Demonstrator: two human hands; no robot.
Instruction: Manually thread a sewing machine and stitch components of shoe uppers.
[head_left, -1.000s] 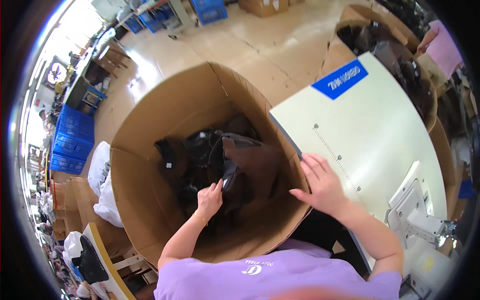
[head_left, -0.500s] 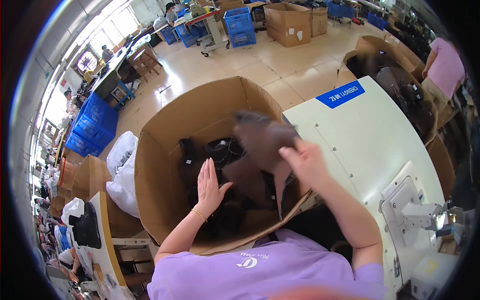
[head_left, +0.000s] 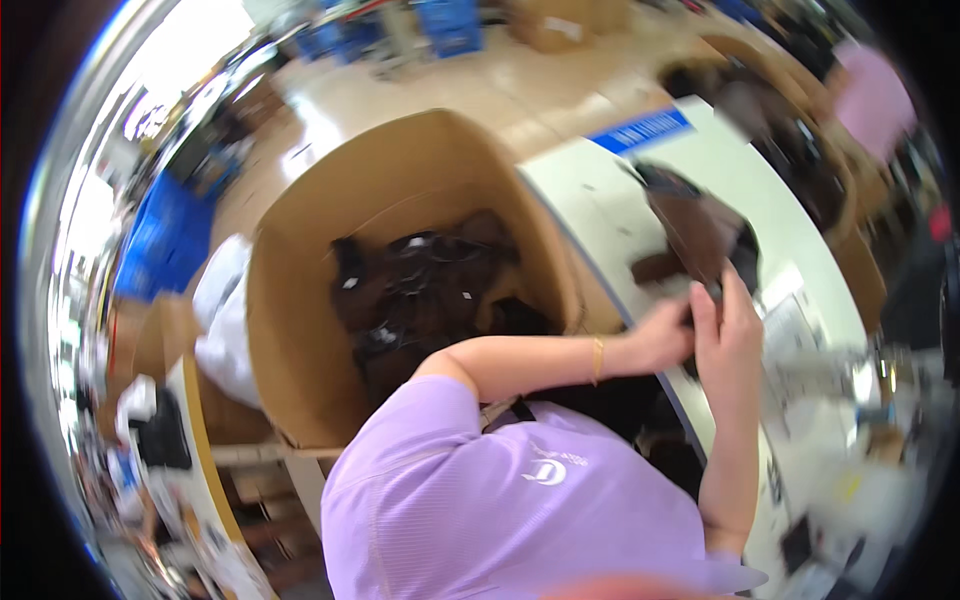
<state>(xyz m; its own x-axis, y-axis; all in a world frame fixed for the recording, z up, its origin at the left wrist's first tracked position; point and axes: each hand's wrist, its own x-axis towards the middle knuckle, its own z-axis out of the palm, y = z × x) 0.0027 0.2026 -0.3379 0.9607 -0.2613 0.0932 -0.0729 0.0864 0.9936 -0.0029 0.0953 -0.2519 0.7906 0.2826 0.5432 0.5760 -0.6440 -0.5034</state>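
A floppy dark brown piece, with black parts along its edges, is held up over the white machine table on my right. My right hand grips its lower end, thumb and fingers closed on it. Reaching across my body, my left hand has its fingers curled at the near lower edge of the same piece; motion blur softens the fingertips. A large open cardboard box stands in front of me. Inside it lies a heap of similar dark brown pieces, some with small white tags.
A metal machine fixture sits on the near right of the table. White bags lean at the box's left, with blue crates beyond. A person in pink stands far right beside another filled carton.
The brown piece has moved out of the box to the right, over the white table, in my right hand. My left hand has swung across from above the box and closed at the piece.
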